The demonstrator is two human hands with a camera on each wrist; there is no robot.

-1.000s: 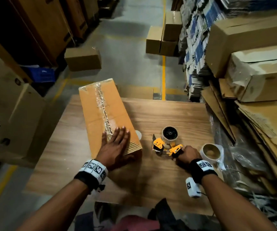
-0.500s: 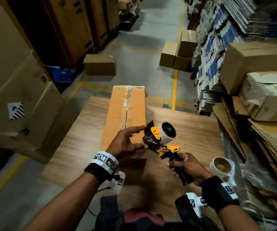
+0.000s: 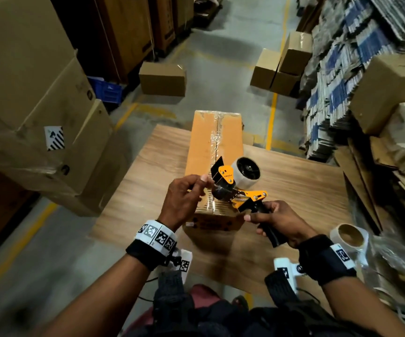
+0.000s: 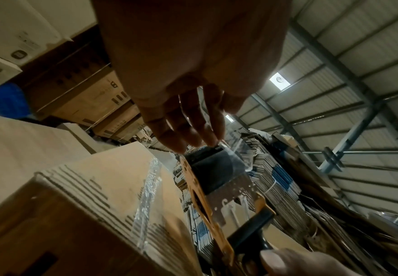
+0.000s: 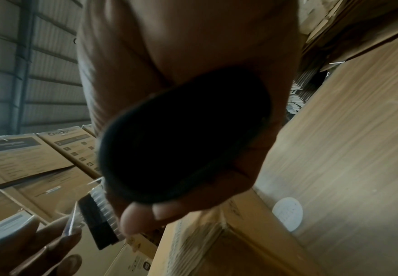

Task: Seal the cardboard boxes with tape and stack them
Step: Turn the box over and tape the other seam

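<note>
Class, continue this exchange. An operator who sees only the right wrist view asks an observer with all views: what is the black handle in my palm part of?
Observer: An orange tape dispenser loaded with a roll; the right hand grips its handle.
Operator: What is it held over?
Observer: The near end of the cardboard box, as the head view shows.
Operator: Any more tape around?
Observer: A spare tape roll lies on the table beside that wrist.
</note>
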